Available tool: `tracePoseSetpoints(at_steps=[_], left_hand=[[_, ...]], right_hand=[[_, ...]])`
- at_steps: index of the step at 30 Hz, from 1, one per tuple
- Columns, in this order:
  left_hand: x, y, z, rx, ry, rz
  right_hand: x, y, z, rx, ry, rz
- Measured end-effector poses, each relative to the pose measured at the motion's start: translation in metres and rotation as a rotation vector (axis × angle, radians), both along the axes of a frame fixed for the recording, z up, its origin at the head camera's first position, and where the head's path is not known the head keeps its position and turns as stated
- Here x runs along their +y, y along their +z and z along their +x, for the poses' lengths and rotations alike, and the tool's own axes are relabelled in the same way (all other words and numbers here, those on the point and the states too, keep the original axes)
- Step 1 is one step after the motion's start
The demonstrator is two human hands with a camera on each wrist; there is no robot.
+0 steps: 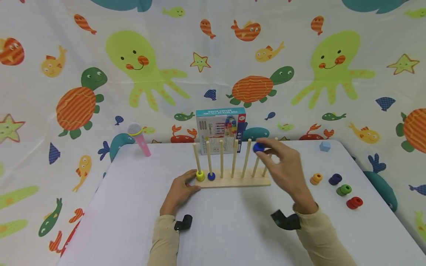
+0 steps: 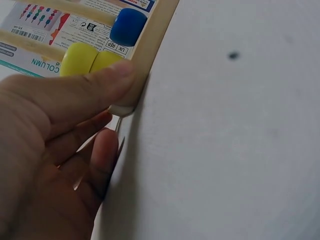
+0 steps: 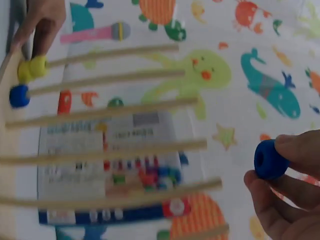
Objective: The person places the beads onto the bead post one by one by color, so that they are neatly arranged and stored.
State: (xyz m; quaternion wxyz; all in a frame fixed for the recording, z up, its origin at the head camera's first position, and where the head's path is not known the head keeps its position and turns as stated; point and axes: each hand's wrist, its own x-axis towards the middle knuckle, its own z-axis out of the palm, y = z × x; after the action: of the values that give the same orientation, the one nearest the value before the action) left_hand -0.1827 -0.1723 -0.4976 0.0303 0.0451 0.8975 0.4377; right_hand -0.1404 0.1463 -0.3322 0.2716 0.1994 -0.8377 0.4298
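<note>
A wooden peg rack [image 1: 239, 181] with several upright pegs stands on the white table. My left hand [image 1: 179, 191] grips the left end of its base, the thumb lying beside the yellow beads [image 2: 79, 57] stacked on the first peg. One blue bead [image 1: 211, 177] sits at the bottom of the second peg; the other pegs are bare. Between thumb and fingertips, my right hand [image 1: 287, 168] pinches another blue bead [image 3: 270, 160], raised near the peg tops on the rack's right side. Its hole shows in the right wrist view.
Behind the rack stands a printed box [image 1: 216, 129]. A pink toy microphone [image 1: 141, 140] leans at the back left. On the right lie orange beads [image 1: 316, 178], dark blue beads [image 1: 335, 179], green beads [image 1: 344, 190] and red beads [image 1: 354, 203], with a light blue block [image 1: 325, 146] farther back.
</note>
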Motion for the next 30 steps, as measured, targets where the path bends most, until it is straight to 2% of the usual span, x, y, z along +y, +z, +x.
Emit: tracePoseSetpoints(at_steps=[3,6,9,13,19,24,27,30], left_hand=[[0.001,-0.001,0.0,-0.001,-0.006,0.004],[0.002,-0.001,0.001,0.006,-0.017,0.012],[0.003,-0.002,0.001,0.014,-0.027,0.02],[0.003,-0.001,0.001,0.025,-0.033,0.01],[0.003,0.001,0.0,0.019,-0.03,0.003],[0.001,0.0,0.0,0.03,-0.022,-0.007],[0.0,0.0,0.002,0.029,-0.013,-0.016],[0.0,0.001,0.002,0.015,-0.005,-0.017]], right_hand=[[-0.039,0.005,-0.02,0.032,0.152,0.004],[-0.066,0.004,-0.039,0.028,0.236,0.021],[-0.081,0.001,-0.049,0.034,0.252,0.061],[-0.09,-0.001,-0.055,0.058,0.25,0.096],[-0.096,-0.001,-0.059,0.043,0.23,0.166],[-0.101,0.001,-0.057,0.014,0.218,0.244],[-0.097,0.002,-0.048,0.048,0.188,0.246],[-0.081,0.004,-0.032,0.12,0.138,0.171]])
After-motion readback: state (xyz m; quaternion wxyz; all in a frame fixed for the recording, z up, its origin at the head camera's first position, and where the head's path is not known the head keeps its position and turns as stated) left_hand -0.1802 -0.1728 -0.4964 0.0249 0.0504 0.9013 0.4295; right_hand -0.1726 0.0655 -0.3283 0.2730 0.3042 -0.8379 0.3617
